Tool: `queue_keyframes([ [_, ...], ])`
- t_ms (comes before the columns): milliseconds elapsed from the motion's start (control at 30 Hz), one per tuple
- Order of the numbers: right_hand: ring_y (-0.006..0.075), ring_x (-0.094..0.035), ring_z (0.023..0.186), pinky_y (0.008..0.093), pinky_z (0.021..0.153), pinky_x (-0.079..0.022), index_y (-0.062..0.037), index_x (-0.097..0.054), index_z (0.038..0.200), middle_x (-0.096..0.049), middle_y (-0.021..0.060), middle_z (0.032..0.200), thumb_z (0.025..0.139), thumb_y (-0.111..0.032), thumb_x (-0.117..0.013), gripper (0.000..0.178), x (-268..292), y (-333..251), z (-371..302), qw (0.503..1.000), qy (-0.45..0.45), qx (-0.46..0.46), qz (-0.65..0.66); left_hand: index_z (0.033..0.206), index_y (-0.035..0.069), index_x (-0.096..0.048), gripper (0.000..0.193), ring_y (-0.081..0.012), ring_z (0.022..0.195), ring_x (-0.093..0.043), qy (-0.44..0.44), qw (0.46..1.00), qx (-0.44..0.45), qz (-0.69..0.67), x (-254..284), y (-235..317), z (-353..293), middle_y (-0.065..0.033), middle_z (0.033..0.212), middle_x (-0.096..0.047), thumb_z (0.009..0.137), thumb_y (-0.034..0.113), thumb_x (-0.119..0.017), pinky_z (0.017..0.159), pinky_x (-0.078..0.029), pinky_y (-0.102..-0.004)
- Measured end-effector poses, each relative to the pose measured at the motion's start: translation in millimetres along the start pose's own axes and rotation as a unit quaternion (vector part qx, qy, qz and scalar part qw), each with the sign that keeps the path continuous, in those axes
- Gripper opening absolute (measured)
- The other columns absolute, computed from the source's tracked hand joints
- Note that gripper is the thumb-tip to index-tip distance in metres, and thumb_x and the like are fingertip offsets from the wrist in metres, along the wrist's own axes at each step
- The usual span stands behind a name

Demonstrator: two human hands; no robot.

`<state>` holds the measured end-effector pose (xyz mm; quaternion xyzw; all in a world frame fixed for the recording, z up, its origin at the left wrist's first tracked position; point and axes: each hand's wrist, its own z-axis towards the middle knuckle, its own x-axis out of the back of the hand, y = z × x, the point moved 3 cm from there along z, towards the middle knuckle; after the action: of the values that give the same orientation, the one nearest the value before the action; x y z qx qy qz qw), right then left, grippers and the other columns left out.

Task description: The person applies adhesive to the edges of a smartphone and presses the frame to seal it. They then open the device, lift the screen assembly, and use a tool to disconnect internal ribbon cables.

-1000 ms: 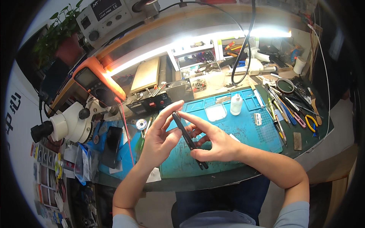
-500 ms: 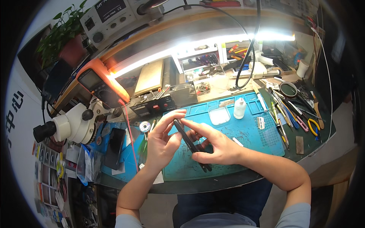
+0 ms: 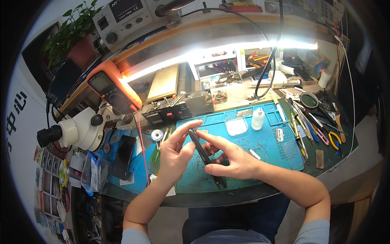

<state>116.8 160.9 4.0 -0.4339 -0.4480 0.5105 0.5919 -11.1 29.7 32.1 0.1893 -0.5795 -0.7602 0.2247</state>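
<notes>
A dark, thin phone (image 3: 200,149) is held tilted over the near half of the blue work mat (image 3: 260,162), its narrow edge turned up toward me. My left hand (image 3: 175,153) is closed on its upper left side, with fingertips at the top end. From the other side my right hand (image 3: 233,157) grips it, thumb on the near edge and fingers partly behind it. The phone's lower end hangs below my right thumb. Its broad faces are mostly out of sight. A second black phone (image 3: 124,157) lies on the mat at the left.
An orange multimeter (image 3: 113,88) with a red lead and a white microscope (image 3: 79,130) stand at left. Beyond my hands are a white bottle (image 3: 258,118) and a clear dish (image 3: 236,126). Tweezers, pliers (image 3: 335,140) and a tape roll (image 3: 309,100) crowd the right side.
Both hands still grip the phone in nearly the same pose; it has turned slightly more edge-on. The whole view has shifted a little.
</notes>
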Motion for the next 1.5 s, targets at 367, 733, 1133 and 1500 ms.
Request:
queue_keyframes([
  [367, 0.0258, -0.055, 0.121, 0.0378, 0.096, -0.057, -0.0145, -0.029, 0.164, -0.052, 0.0149, 0.129, 0.092, -0.027, -0.076, 0.088, -6.5, 0.9, -1.8, 0.999, 0.0, -0.025, 0.033, 0.127, -0.006, -0.065, 0.044, -0.0213, 0.121, -0.064, 0.01, 0.994, -0.065, 0.09, 4.3, 1.8, -1.7, -0.0159, 0.131, -0.067, 0.086, -0.003, -0.049, 0.108, -0.048, -0.0354],
  [733, 0.0254, -0.058, 0.115, 0.0363, 0.095, -0.055, -0.014, -0.031, 0.164, -0.055, 0.0142, 0.121, 0.09, -0.027, -0.075, 0.087, -6.0, 0.5, -1.6, 1.0, 0.007, -0.014, -0.004, 0.124, -0.006, -0.067, 0.039, -0.0216, 0.121, -0.064, 0.02, 0.999, -0.047, 0.017, 5.8, -2.7, -2.0, -0.0175, 0.13, -0.068, 0.089, -0.003, -0.049, 0.106, -0.049, -0.0348],
  [1133, 0.0259, -0.059, 0.114, 0.0381, 0.096, -0.055, -0.0158, -0.034, 0.163, -0.058, 0.0158, 0.119, 0.088, -0.03, -0.075, 0.086, -4.3, 1.6, -0.5, 0.999, 0.011, -0.028, -0.023, 0.119, -0.007, -0.068, 0.035, -0.0225, 0.116, -0.067, 0.038, 0.996, -0.058, 0.061, 4.7, -5.3, -2.4, -0.0205, 0.13, -0.067, 0.095, 0.003, -0.044, 0.095, -0.058, -0.0354],
  [1500, 0.028, -0.06, 0.111, 0.0396, 0.098, -0.052, -0.0167, -0.034, 0.163, -0.06, 0.0152, 0.115, 0.087, -0.033, -0.074, 0.087, -3.9, 3.0, -1.0, 0.998, 0.011, -0.026, -0.051, 0.118, -0.007, -0.07, 0.034, -0.0192, 0.111, -0.067, 0.041, 0.998, -0.04, -0.016, 6.0, -10.1, -2.4, -0.0171, 0.124, -0.071, 0.093, 0.001, -0.048, 0.1, -0.053, -0.0338],
])
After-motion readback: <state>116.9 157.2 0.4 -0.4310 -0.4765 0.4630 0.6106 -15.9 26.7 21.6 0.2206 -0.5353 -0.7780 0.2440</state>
